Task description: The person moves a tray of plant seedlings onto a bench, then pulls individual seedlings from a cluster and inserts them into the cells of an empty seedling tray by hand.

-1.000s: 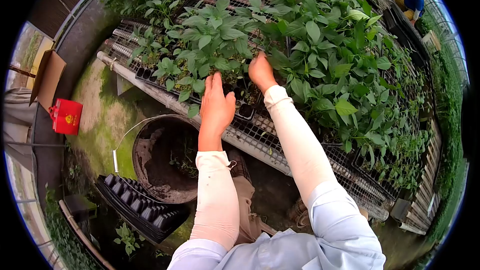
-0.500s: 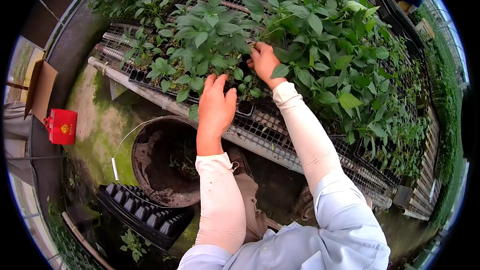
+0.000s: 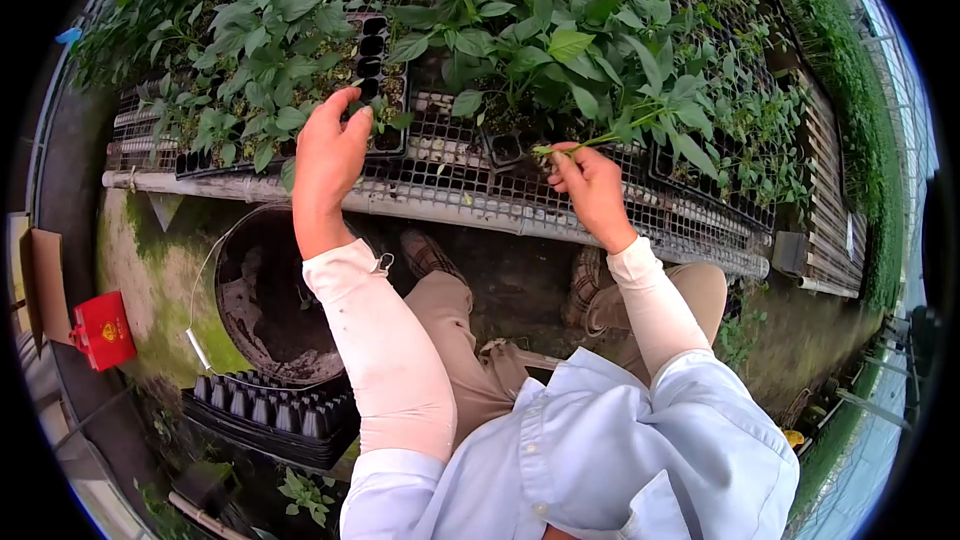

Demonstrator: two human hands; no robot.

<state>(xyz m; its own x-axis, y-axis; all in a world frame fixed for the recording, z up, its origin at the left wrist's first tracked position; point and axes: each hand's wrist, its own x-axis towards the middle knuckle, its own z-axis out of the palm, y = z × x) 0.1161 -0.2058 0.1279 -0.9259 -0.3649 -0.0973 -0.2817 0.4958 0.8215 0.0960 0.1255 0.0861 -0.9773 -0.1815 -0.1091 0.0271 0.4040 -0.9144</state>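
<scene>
My right hand [image 3: 590, 185] pinches a leafy seedling [image 3: 645, 123] near the base of its stem. A small dark root plug hangs at the seedling's lower end, and its leafy top leans right over the bench. Just left of it is a black tray corner [image 3: 505, 148] with bare cells. My left hand [image 3: 332, 145] is at the front edge of the left seedling tray [image 3: 388, 140]. Its thumb and forefinger are apart, with nothing seen between them; the other fingers are partly hidden. Several cells in that tray's right column show no plant.
Dense leafy plants [image 3: 560, 40] stand across the mesh bench [image 3: 440, 155], which has a pale front rail [image 3: 450, 205]. Below are a bucket [image 3: 235, 310] with a wire handle, stacked black cell trays [image 3: 275, 420], a red box [image 3: 103, 330] and an open carton [image 3: 48, 280].
My right hand has drawn a seedling out from among the plants and toward the bench's front edge, tilting it right. My left hand stays beside its tray. The view has swung to the right.
</scene>
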